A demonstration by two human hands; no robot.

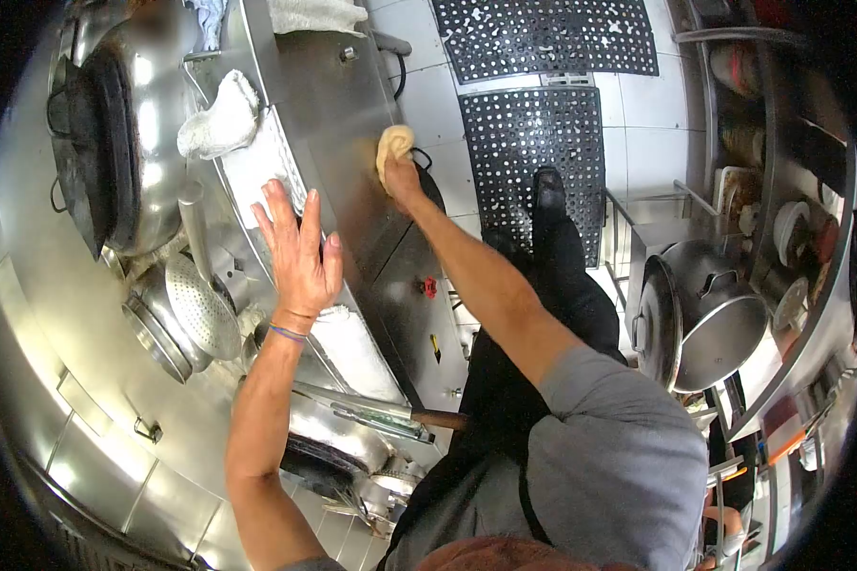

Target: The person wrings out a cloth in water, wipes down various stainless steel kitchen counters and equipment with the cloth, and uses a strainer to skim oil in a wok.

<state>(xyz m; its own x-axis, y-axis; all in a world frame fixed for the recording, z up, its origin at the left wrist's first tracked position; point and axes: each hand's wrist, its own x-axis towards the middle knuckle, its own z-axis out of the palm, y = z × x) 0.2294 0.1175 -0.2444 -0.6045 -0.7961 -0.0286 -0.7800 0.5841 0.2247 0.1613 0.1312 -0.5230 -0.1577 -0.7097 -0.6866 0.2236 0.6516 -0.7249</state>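
My left hand (295, 252) is spread flat, palm down, over the edge of the steel counter, above a folded white towel (269, 152). A colored band circles that wrist. In my right hand (403, 179) is a bunched yellow cloth (393, 143), pressed to the front panel (343, 124) of the steel unit. A crumpled white cloth (224, 119) lies beyond my left hand. Left of that hand are a perforated skimmer (202, 306) and a stack of metal bowls (157, 333).
A large dark wok (96, 157) stands at the far left. Black perforated mats (533, 143) cover part of the tiled floor. A big lidded pot (714, 319) sits on the right. A red valve knob (428, 287) sticks out of the panel.
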